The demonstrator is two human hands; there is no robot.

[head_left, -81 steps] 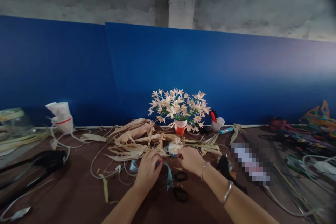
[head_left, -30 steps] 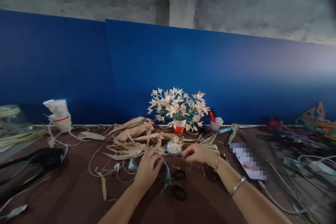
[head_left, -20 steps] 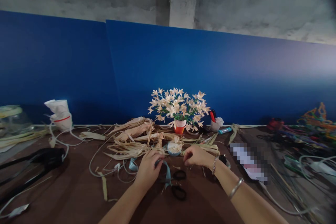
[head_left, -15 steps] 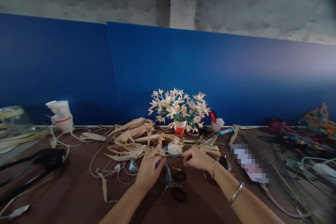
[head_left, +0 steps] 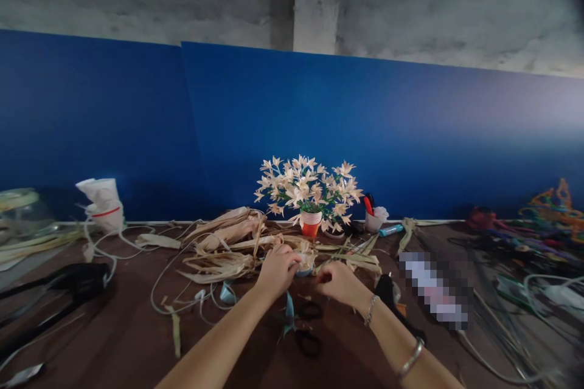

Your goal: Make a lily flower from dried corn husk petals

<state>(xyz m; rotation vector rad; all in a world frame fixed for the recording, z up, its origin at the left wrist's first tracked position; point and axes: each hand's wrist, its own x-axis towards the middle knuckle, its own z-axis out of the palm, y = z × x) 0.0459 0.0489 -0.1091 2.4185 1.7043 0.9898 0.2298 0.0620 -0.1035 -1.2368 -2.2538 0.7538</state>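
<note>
From the head camera, the left hand [head_left: 277,270] is curled over the left side of a small husk bundle [head_left: 306,259], its fingers closed against it, while the bundle sits just in front of the potted husk flowers [head_left: 308,189] on the brown surface [head_left: 109,346]. The right hand [head_left: 337,285] is just beside the bundle on the other side, fingertips drawn together; whether they pinch a thin strand, I cannot tell. A pale blue ribbon [head_left: 288,314] hangs below the left hand, in front of the flowers, and black scissor handles [head_left: 308,343] lie near it, under the gap between the hands. A heap of dried husk strips [head_left: 223,243] spreads left of the flowers, and a white cord [head_left: 171,298] loops further left and nearer the person. Right of the flowers stands a small pot of tools [head_left: 374,222], and a blurred flat object [head_left: 433,289] lies further right and nearer. A bracelet [head_left: 370,310] circles the right wrist. Behind the flowers rises a blue board [head_left: 319,121], with a concrete pillar [head_left: 317,0] above it.
</note>
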